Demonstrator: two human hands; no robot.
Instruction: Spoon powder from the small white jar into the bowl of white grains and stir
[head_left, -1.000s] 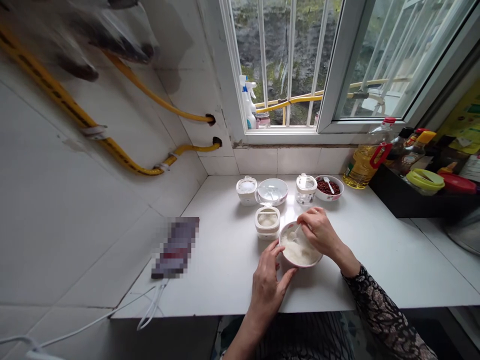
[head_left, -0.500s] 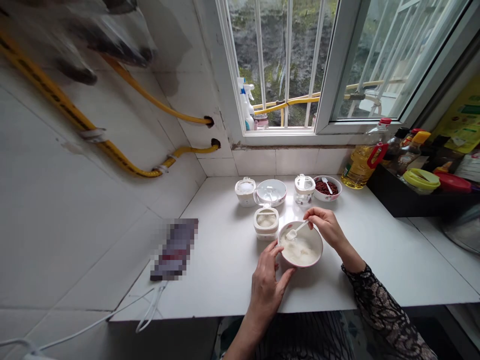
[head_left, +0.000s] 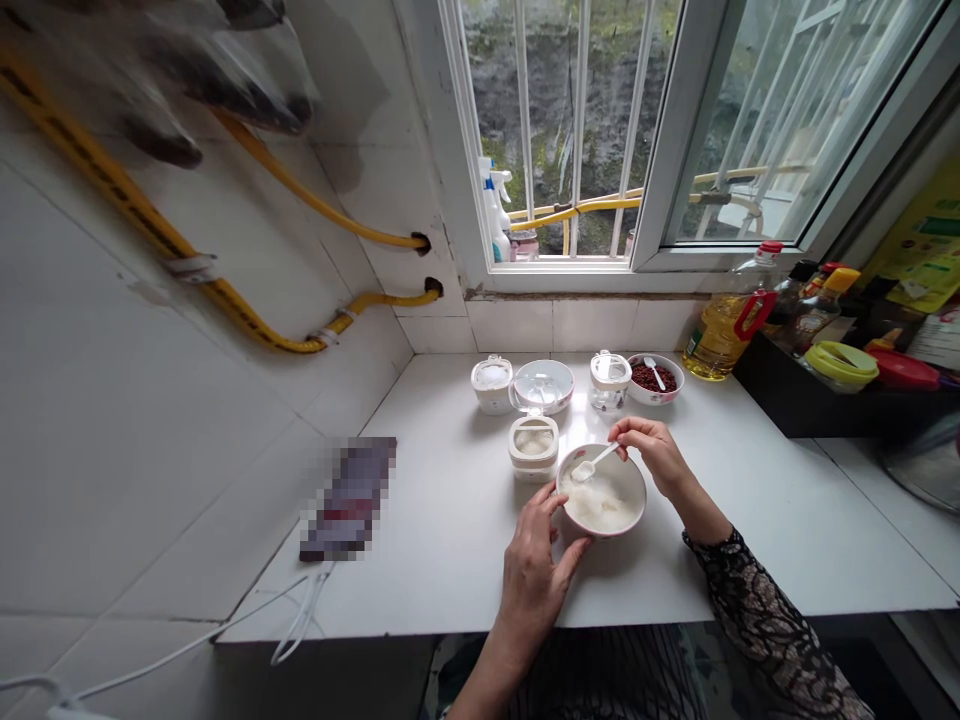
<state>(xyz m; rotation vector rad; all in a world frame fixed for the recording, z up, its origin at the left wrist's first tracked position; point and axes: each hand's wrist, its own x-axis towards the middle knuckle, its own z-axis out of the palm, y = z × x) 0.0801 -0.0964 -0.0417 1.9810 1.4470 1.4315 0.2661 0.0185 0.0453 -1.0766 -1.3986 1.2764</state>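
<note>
My right hand [head_left: 651,450] pinches the handle of a small white spoon [head_left: 596,463], its bowl end inside a white bowl [head_left: 636,488]. The spoon's head hangs over a pale, grainy white substance [head_left: 604,512] in the bottom. Around the near left side of that bowl, my left hand [head_left: 536,555] grips with thumb and fingers against the rim and wall. Just beyond my left fingers stands a square jar [head_left: 533,465] with its clear lid raised and pale contents inside.
Behind are a lidded jar of white contents [head_left: 493,392], another bowl [head_left: 551,402], a clear jar [head_left: 607,392] and a bowl [head_left: 675,392] of dark red beans with a spoon. An oil bottle [head_left: 716,335] and a black condiment box [head_left: 780,385] stand right. A blurred-out object [head_left: 349,500] lies left.
</note>
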